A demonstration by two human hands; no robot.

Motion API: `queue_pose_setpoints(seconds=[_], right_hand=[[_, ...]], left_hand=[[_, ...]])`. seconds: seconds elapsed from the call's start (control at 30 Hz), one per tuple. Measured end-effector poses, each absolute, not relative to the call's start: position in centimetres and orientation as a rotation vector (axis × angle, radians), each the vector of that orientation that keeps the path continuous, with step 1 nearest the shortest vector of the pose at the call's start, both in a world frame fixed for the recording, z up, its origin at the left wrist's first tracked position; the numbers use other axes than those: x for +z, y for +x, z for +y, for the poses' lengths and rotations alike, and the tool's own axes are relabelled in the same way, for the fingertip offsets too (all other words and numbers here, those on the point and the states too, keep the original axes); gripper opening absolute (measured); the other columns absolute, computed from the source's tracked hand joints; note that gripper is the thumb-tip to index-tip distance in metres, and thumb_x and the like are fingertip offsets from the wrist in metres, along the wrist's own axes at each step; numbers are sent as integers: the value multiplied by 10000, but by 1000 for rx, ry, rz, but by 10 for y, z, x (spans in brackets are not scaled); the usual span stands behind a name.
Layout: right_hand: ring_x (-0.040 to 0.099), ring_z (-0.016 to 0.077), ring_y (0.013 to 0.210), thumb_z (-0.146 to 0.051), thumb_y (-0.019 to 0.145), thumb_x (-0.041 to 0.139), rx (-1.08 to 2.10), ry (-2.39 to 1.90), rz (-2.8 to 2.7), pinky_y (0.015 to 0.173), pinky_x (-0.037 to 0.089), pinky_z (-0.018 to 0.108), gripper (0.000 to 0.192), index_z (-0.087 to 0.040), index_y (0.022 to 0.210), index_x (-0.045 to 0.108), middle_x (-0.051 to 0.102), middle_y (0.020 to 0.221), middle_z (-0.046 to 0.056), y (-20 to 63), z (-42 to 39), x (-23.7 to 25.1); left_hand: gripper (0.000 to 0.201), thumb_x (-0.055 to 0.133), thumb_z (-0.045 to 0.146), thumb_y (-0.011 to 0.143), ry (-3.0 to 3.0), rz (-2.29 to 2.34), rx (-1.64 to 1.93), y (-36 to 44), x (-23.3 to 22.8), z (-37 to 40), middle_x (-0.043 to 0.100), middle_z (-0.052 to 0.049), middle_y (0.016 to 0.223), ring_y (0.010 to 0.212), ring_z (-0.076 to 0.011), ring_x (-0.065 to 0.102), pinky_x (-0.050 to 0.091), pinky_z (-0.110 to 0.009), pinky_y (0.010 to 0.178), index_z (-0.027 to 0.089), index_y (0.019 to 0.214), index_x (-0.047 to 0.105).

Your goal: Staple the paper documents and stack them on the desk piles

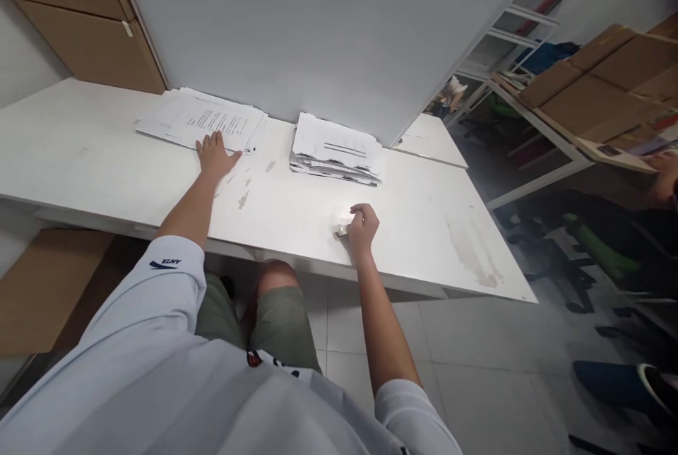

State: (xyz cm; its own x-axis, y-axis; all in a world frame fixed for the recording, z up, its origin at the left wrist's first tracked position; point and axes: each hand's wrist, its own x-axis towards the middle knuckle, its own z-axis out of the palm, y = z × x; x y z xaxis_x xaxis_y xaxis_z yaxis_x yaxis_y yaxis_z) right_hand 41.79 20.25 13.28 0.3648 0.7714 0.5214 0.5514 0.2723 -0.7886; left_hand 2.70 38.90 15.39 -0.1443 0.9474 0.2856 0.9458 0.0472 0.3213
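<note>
White desk (106, 151) (scuffed), grey partition (318, 31)

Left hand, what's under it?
The left hand lies flat on the near edge of a printed paper stack on the white table. Lines of text show beside it; the hand covers the part of the sheet beneath.

White table (106, 151), printed sheets (204, 119) far left, paper stack (336, 155) centre, small object (340, 232) near edge

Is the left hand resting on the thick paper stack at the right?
No, the left hand lies flat on the spread printed sheets at the left, apart from the thick paper stack.
</note>
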Motion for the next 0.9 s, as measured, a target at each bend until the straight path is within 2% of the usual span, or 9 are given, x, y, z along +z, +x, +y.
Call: queue_pose_setpoints(seconds=[0.1, 0.2, 0.33, 0.43, 0.5, 0.57, 0.73, 0.83, 0.9], right_hand=[[553, 181, 691, -148, 769, 352, 196, -1395, -1312, 664, 416, 306, 221, -214, 714, 555, 597, 706, 22, 419, 203, 131], [555, 178, 691, -149, 761, 353, 185, -1386, -1311, 662, 415, 302, 220, -214, 714, 558, 600, 702, 21, 420, 203, 131], [555, 179, 699, -150, 761, 354, 210, -1382, -1320, 666, 416, 303, 208, -217, 713, 544, 598, 701, 20, 419, 203, 132], [552, 178, 701, -155, 767, 349, 215, -1384, -1314, 669, 416, 302, 206, -221, 711, 537, 595, 703, 18, 418, 204, 133], [556, 179, 708, -159, 770, 351, 213, -1374, -1311, 679, 418, 302, 207, -219, 714, 540, 594, 707, 19, 418, 205, 133], [562, 179, 717, -162, 774, 353, 214, -1363, -1317, 688, 421, 302, 206, -217, 716, 543, 595, 711, 21, 417, 207, 133], [560, 173, 712, -157, 783, 351, 219, -1364, -1327, 689, 423, 292, 209, -217, 727, 544, 593, 712, 14, 417, 209, 133], [561, 172, 717, -162, 784, 350, 225, -1365, -1329, 689, 424, 289, 210, -217, 731, 546, 595, 721, 14, 417, 208, 134], [558, 173, 717, -164, 780, 346, 223, -1373, -1327, 684, 421, 288, 209, -218, 728, 542, 593, 721, 15, 417, 208, 135]], left_hand=[[714, 447, 514, 913, 2097, 2307, 732, 34, 161, 378, 449, -225, 1479, 1411, -359, 333, 48, -524, 1220, 33, 1441, 448], [523, 307, 368, 980, 2216, 2234, 750, 41, 168, 365, 569, -193, 1344, 1398, -274, 363, 79, -422, 1230, 67, 1281, 610], [526, 251, 304, 976, 2357, 2092, 771, 44, 171, 357, 534, -141, 1414, 1475, -230, 247, 118, -399, 1235, 130, 1362, 563], [656, 352, 375, 943, 2351, 2091, 699, 42, 168, 364, 355, -169, 1564, 1496, -274, 204, 134, -425, 1230, 68, 1522, 328], [772, 403, 421, 918, 2279, 2120, 639, 41, 167, 371, 358, -231, 1544, 1453, -331, 288, 201, -463, 1198, 23, 1551, 212], [764, 407, 447, 914, 2224, 2164, 640, 40, 167, 376, 448, -258, 1463, 1384, -375, 371, 271, -497, 1146, 28, 1536, 259], [558, 392, 446, 918, 2230, 2234, 681, 41, 171, 376, 526, -261, 1341, 1292, -431, 424, 340, -575, 1053, 75, 1293, 573], [484, 332, 359, 947, 2265, 2207, 727, 42, 172, 372, 571, -250, 1264, 1254, -414, 467, 353, -587, 1034, 82, 1226, 615], [468, 351, 319, 944, 2305, 2151, 795, 43, 172, 368, 570, -232, 1286, 1277, -394, 461, 341, -572, 1060, 93, 1278, 589]])
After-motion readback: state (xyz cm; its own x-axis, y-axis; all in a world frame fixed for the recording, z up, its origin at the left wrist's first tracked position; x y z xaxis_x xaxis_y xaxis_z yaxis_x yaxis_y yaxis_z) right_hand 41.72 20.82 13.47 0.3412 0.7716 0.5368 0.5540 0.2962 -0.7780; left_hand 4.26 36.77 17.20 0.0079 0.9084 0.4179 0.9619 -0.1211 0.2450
